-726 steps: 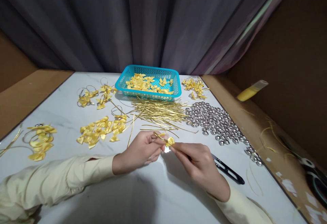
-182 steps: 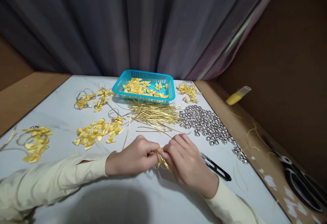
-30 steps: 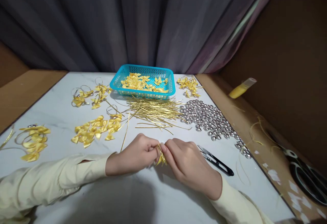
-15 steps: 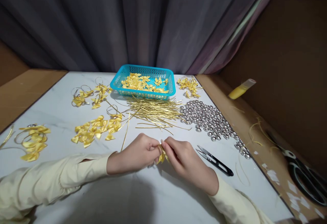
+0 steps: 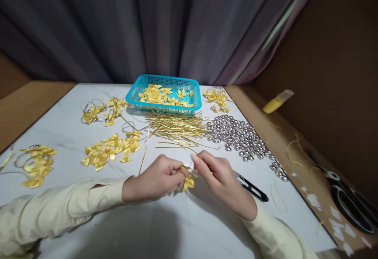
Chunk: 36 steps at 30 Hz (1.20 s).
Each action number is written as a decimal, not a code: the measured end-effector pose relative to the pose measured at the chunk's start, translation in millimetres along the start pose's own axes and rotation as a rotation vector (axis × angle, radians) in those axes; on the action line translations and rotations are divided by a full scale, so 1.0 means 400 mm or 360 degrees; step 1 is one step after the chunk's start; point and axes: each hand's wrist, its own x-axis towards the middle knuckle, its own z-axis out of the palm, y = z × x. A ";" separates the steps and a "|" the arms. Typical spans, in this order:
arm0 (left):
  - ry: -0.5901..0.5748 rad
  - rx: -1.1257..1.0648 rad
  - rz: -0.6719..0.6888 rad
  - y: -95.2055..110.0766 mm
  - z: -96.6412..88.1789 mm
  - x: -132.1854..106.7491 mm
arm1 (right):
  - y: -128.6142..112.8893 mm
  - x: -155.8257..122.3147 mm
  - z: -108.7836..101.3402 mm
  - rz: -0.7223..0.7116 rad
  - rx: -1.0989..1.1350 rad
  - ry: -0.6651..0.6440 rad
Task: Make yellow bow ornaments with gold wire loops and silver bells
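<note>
Yellow bow pinched in left grip, right grip unclear, over white marbled table before dark curtain.

"What's shiny there?"
"The held bow, smooth like satin cloth; the cords, glossy with a metallic look; the beads, polished like mirror-bright metal."
"And the rest?"
"The basket, perforated plastic, slightly sheeny; the tabletop, smooth, faintly glossy; the curtain, matt cloth; the sleeves, creased matt cloth."

Bows in basket on table, cords before basket, beads right of cords
</note>
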 end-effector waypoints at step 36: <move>-0.0289 -0.0654 -0.0093 -0.011 -0.035 0.025 | 0.029 0.016 -0.042 0.0791 0.1628 -0.0646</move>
